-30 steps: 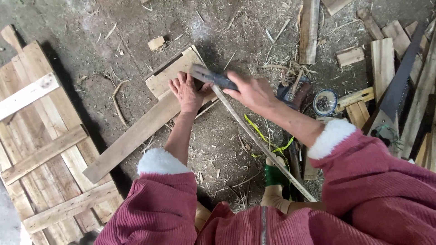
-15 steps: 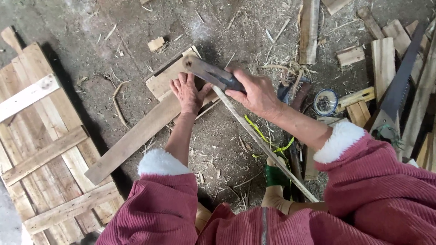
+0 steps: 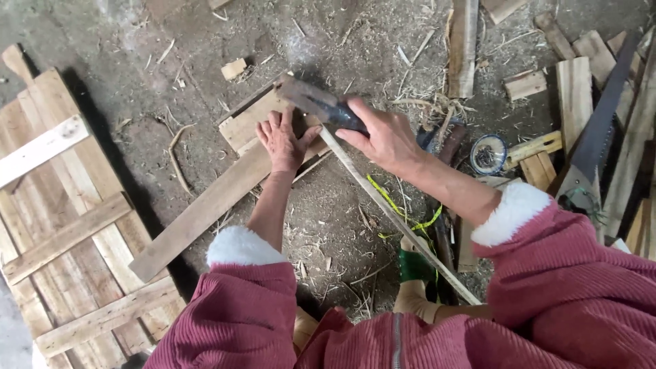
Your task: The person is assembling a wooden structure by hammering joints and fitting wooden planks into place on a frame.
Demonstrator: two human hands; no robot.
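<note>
Hammer (image 3: 318, 104) up in the right hand (image 3: 386, 137), fist wrapped round the dark grip, the grey metal head poking out to the far left, just above the boards. Left hand (image 3: 281, 143) lies flat and spread on the short plank (image 3: 249, 123), fingers pointing away, thumb tucked right beside the thin wooden strip (image 3: 396, 219) that runs diagonally from the hammer back toward the person's knees. That's the worry: the hammer head hangs very close to those open fingers, so a blow that lands a touch near or left could catch a knuckle or the thumb. The strip is slim and looks springy; hit off-centre it could skid, split, or jump off the long plank (image 3: 205, 212) beneath. Only one palm is pinning the pile on the dusty floor (image 3: 342, 48), so the stack may shift. Whether a nail is set under the head, I can't tell. The hammer itself looks worn, dull steel head, black handle mostly hidden in the fist. A saw (image 3: 601, 130) lies far right among scrap wood, a slatted pallet (image 3: 61, 225) on the left
</note>
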